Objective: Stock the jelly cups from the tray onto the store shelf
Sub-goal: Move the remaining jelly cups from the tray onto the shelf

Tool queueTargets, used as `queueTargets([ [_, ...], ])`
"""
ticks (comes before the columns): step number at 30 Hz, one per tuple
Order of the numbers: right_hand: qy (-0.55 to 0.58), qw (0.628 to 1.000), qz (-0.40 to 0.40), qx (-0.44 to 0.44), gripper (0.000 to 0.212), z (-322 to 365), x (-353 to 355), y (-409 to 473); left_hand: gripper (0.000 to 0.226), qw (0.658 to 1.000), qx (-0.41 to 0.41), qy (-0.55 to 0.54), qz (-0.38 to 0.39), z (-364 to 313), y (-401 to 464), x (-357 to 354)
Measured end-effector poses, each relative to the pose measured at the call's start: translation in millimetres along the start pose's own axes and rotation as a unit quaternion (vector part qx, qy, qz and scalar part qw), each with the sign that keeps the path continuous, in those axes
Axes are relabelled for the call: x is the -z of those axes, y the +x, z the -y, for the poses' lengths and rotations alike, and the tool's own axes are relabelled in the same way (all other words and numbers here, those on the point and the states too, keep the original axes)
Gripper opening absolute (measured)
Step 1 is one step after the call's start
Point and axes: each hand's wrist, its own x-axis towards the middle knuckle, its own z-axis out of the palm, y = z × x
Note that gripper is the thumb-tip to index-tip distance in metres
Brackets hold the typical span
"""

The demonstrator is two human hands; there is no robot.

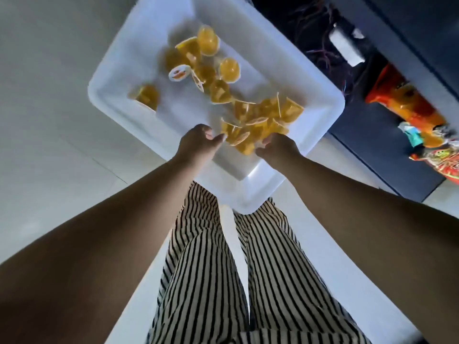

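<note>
We reach both arms straight down into the tray (320, 105) on the floor. L hand (198, 142) & R hand (278, 147) cup inward round a heap of cups (250, 135), fingers half curled, touching them. More cups lie scattered farther in.

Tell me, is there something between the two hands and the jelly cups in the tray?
Nothing visible. Both the left hand and the right hand are already at the near pile of jelly cups inside the white tray, with fingers touching or almost touching the cups.
</note>
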Motion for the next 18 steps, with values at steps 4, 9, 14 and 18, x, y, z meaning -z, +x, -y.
queueTargets([
  [4, 0.029, 0.999, 0.012, -0.014, 0.045, -5.3, -32.4, 44.2, 0.063, 0.999, 0.032, 0.006, 0.011, 4.2, 57.5, -30.0],
  [9, 0.076, 0.997, -0.015, -0.022, 0.044, -5.7, -66.6, 72.6, 0.076, 0.999, 0.031, -0.038, 0.016, 8.0, 95.5, -62.5],
  [14, 0.134, 0.990, -0.046, -0.026, 0.037, -5.5, -78.6, 83.1, 0.046, 1.000, 0.002, -0.024, -0.004, 10.2, 103.8, -66.0],
  [18, 0.178, 0.982, -0.051, -0.048, 0.033, -10.4, -74.4, 76.1, 0.048, 1.000, -0.013, -0.016, -0.005, 19.6, 94.6, -51.0],
])
